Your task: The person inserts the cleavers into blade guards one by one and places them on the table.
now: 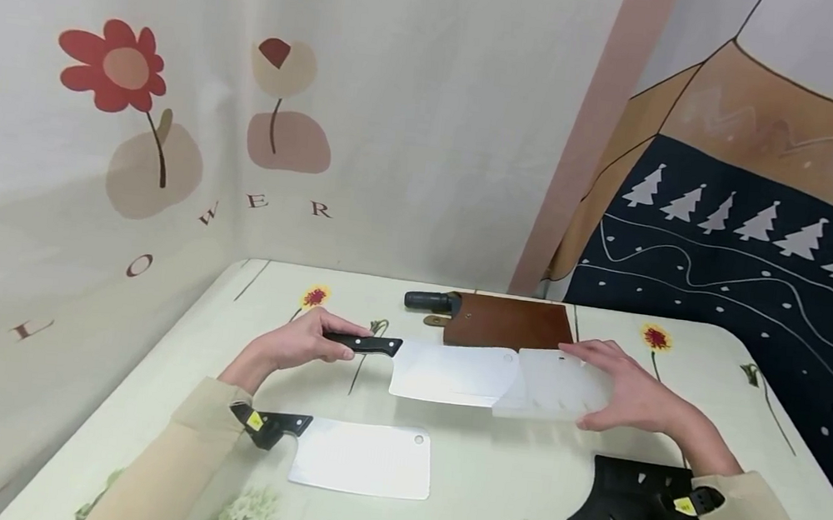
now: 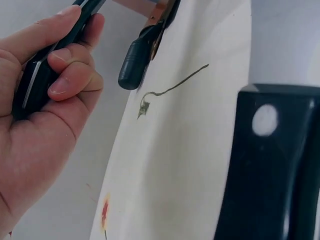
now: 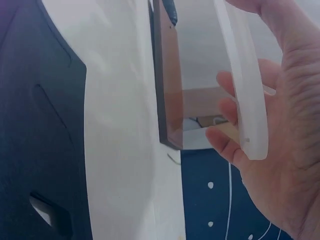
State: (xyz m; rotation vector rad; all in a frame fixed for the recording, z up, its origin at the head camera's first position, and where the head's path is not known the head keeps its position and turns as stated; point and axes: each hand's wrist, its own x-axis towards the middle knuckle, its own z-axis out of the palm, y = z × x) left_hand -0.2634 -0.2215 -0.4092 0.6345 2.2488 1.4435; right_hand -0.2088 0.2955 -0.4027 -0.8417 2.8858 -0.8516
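Note:
My left hand (image 1: 303,339) grips the black handle (image 2: 37,75) of a cleaver (image 1: 451,372), its wide blade pointing right. Over the blade's far end sits a translucent white blade guard (image 1: 555,386), overlapping the tip. My right hand (image 1: 633,390) holds that guard by its right end, thumb on the near side and fingers on the far side; the right wrist view shows the guard (image 3: 247,90) edge-on between them. Nearer to me, a second cleaver (image 1: 363,457) lies bare on the table, its black handle partly behind the left wrist camera.
At the back of the table lies a brown leather sheath (image 1: 516,324) with a black-handled knife (image 1: 429,301) in it. A black slotted blade guard (image 1: 634,507) rests at the front right, partly under my right wrist. Curtains with printed flowers and trees hang behind the table.

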